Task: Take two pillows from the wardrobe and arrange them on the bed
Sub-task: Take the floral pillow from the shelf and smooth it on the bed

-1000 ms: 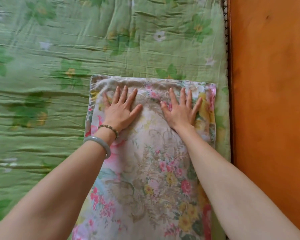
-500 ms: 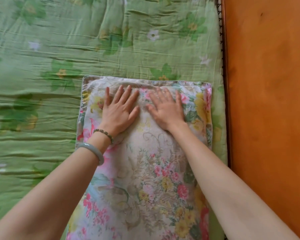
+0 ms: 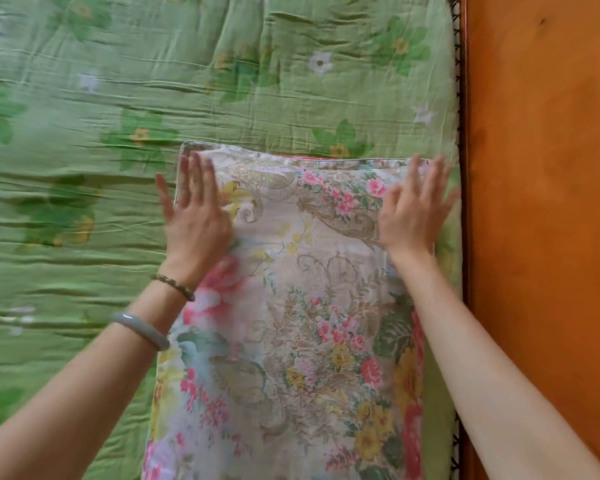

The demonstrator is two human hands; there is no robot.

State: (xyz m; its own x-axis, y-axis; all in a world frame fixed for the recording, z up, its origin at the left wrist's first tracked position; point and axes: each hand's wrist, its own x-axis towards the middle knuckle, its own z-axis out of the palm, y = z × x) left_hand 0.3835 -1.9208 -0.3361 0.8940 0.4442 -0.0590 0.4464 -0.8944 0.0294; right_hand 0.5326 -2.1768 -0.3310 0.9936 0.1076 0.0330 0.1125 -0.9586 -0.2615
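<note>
A floral pillow (image 3: 302, 306) in pink, yellow and beige lies flat on the bed, close to the headboard side on the right. My left hand (image 3: 193, 216) lies flat with fingers straight on the pillow's far left corner, blurred by motion. My right hand (image 3: 413, 209) rests with spread fingers on the far right corner. A sliver of red shows under the pillow's far edge (image 3: 305, 156); what it belongs to is hidden. A second pillow is not visible as such.
A green quilt (image 3: 118, 168) with a leaf and flower print covers the bed to the left and beyond the pillow. An orange wooden board (image 3: 541, 202) runs along the right edge of the bed.
Both hands slid apart from the pillow's middle toward its far corners, the left hand going left and the right hand going right. The pillow stayed in place.
</note>
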